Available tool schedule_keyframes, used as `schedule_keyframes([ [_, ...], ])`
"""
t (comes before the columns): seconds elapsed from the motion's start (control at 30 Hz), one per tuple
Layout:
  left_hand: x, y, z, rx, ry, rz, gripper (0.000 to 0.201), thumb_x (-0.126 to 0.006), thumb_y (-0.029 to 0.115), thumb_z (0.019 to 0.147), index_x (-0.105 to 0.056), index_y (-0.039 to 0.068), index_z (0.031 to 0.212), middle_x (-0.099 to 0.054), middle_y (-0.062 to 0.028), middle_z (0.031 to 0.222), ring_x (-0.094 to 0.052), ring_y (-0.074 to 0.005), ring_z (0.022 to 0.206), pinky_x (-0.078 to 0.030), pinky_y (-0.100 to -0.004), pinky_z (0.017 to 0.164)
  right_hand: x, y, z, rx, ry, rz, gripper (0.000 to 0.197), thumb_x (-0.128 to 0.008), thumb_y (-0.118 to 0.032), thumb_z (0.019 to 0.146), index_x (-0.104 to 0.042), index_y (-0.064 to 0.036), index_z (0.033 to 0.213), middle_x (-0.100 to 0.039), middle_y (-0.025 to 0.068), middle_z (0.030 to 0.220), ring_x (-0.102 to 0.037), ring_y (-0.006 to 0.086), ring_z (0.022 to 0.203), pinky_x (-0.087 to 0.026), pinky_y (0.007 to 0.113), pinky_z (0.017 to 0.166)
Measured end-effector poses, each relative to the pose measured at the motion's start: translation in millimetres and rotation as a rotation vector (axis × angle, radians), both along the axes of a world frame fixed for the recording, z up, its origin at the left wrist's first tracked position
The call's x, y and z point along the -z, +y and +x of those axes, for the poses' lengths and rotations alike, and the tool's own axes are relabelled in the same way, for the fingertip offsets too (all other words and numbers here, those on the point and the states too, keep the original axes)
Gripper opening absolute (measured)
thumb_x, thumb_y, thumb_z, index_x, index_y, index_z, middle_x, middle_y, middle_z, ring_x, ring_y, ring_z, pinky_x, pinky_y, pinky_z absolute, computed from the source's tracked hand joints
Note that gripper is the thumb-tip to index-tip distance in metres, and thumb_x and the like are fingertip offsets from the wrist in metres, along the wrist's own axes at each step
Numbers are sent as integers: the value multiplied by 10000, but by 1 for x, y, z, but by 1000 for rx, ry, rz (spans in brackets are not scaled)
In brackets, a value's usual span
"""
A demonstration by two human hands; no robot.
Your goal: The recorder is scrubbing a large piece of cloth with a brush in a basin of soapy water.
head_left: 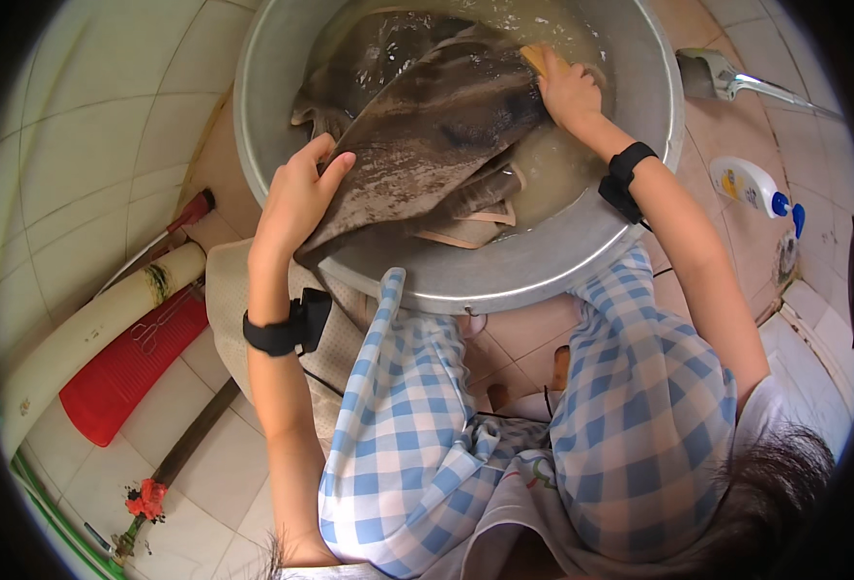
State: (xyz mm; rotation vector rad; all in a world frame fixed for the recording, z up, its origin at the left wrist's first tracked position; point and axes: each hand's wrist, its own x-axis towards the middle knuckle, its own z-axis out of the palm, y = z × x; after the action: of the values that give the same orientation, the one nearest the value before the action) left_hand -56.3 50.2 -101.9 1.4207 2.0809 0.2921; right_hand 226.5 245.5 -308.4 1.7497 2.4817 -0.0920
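Observation:
A wet brown cloth [436, 121] is stretched across the large round metal basin [427, 285], partly in cloudy water. At the basin's left, my left hand [303, 188] is closed on the cloth's near-left edge, thumb on top. My right hand [572, 94], at the far right of the cloth, grips a yellow-tan scrub brush [535, 62] against its surface; the brush's underside is hidden. More dark folds of cloth [374, 72] lie in the water behind. A beige-trimmed corner [475, 224] shows below the stretched part.
Right of the basin, a white bottle with a blue cap [748, 186] lies near a metal-handled tool [722, 75]. A beige textured mat [238, 319] drapes at the left, beside a red dustpan [137, 372], a pale pipe [88, 343] and a dark stick [195, 435]. My knees flank the basin's near side.

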Motion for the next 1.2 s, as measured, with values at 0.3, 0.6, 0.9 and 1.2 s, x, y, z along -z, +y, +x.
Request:
schedule_keyframes([
  [0.3, 92, -9, -21, 70, 557, -120, 295, -593, 309, 868, -511, 137, 1094, -569, -159, 1196, -540, -360, 1074, -437, -521, 781, -44, -36, -23, 16, 175, -284, 598, -482, -374, 920, -249, -147, 1422, -513, 282, 1055, -588, 416, 898, -510, 498, 700],
  [0.6, 157, -13, 58, 277, 553, -240, 643, -364, 575, 910, -106, 396, 1471, 44, -136, 1555, 21, -472, 1392, -102, -766, 973, -35, -97, -69, -543, 287, -16, 644, -564, -373, 872, -306, -189, 1432, -536, 174, 900, -579, 311, 735, -484, 394, 563],
  [0.9, 170, -17, 52, 315, 503, -266, 667, -326, 610, 913, -26, 408, 1473, 90, -137, 1551, 42, -476, 1388, -97, -767, 973, -2, -13, -7, -295, -58, 217, 689, -587, -349, 854, -253, -256, 1450, -532, 158, 935, -570, 305, 786, -466, 408, 620],
  [1.2, 171, -20, 52, 326, 388, -417, 728, -299, 636, 907, 56, 359, 1479, 186, -171, 1526, 130, -483, 1375, -41, -747, 990, -45, -48, -61, -513, 254, -31, 628, -555, -349, 869, -312, -187, 1426, -547, 185, 894, -582, 329, 760, -491, 445, 630],
])
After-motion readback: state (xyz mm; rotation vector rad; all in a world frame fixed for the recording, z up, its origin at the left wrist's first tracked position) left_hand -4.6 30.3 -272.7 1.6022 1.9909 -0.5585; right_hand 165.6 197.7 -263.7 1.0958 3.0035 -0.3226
